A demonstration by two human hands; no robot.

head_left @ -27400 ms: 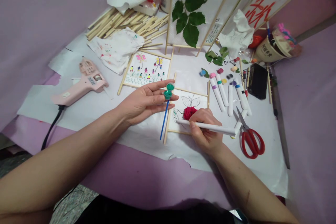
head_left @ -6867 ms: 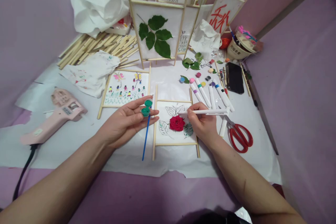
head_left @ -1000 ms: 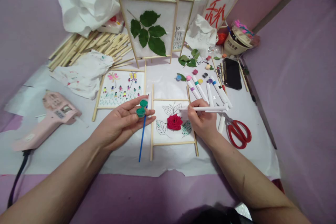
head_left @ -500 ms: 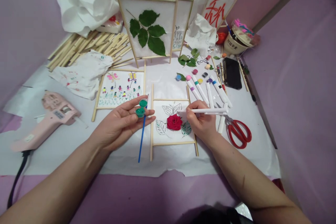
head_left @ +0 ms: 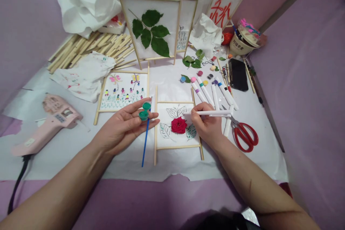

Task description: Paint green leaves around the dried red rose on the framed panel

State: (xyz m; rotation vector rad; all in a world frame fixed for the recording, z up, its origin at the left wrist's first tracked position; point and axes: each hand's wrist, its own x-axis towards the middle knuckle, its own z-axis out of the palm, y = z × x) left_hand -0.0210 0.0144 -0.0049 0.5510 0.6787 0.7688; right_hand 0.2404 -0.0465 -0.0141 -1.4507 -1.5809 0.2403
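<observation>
My left hand (head_left: 129, 120) pinches a small open pot of green paint (head_left: 143, 115), its lid hinged up and green inside. A thin blue paintbrush (head_left: 145, 143) passes behind the pot at my fingers; whether they grip it I cannot tell. In my right hand (head_left: 206, 124) is a white marker (head_left: 215, 113), held almost level, its left end over the white panel of a small bamboo frame (head_left: 176, 147). A red rose (head_left: 179, 125) sits mid-panel, among leaf outlines; the right leaf (head_left: 191, 132) has green dabs. My right hand rests at the frame's right edge.
Red-handled scissors (head_left: 245, 136) and several markers (head_left: 206, 91) lie right, near a phone (head_left: 238, 74). A pink glue gun (head_left: 52, 122) lies left. Behind stand a leaf panel (head_left: 159, 1) and bamboo sticks (head_left: 78, 50); a painted frame (head_left: 124, 109) lies beside my left hand.
Almost nothing differs. The marker's right end has shifted very slightly; both hands keep their places and holds.
</observation>
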